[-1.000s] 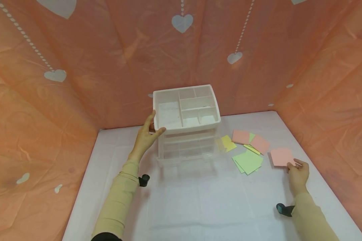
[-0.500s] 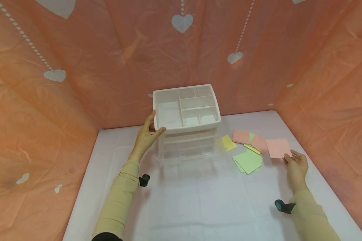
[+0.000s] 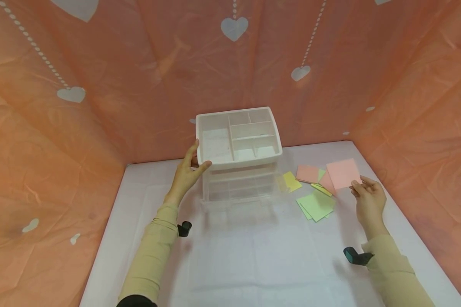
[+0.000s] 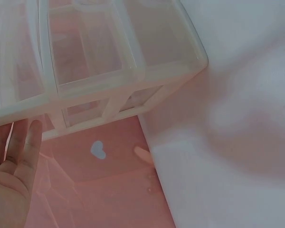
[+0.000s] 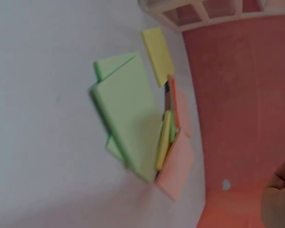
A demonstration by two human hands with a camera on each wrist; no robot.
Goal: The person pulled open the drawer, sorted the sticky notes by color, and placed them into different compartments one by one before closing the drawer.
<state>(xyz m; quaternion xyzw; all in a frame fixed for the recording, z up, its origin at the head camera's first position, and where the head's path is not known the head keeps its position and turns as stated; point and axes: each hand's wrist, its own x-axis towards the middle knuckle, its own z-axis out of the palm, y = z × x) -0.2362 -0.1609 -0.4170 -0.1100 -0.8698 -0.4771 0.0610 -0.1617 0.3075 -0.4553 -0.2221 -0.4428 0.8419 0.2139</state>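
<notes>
In the head view my left hand (image 3: 184, 177) holds the front left corner of a white plastic drawer organizer (image 3: 240, 162); the thumb lies at the front rim and the fingers along its left side. In the left wrist view, fingertips (image 4: 35, 126) meet the organizer's clear side (image 4: 85, 85). On the right, my right hand (image 3: 370, 204) pinches a pink sticky note pad (image 3: 343, 172) by its near right corner, raised over the other pads. The right wrist view has only part of the right hand (image 5: 280, 192), at the edge, with the held pad out of frame.
Green sticky note pads (image 3: 316, 205) lie overlapping beside the organizer. Behind them are more pink pads (image 3: 307, 174) and a yellow pad (image 3: 292, 182). The organizer's divided top tray (image 3: 215, 143) faces up. Orange cloth (image 3: 157, 85) with hearts walls the white table (image 3: 253, 264).
My right hand has carried the pink sticky note pad up, away from me and to the left, tilting it above the other pads. The left hand stays at the organizer.
</notes>
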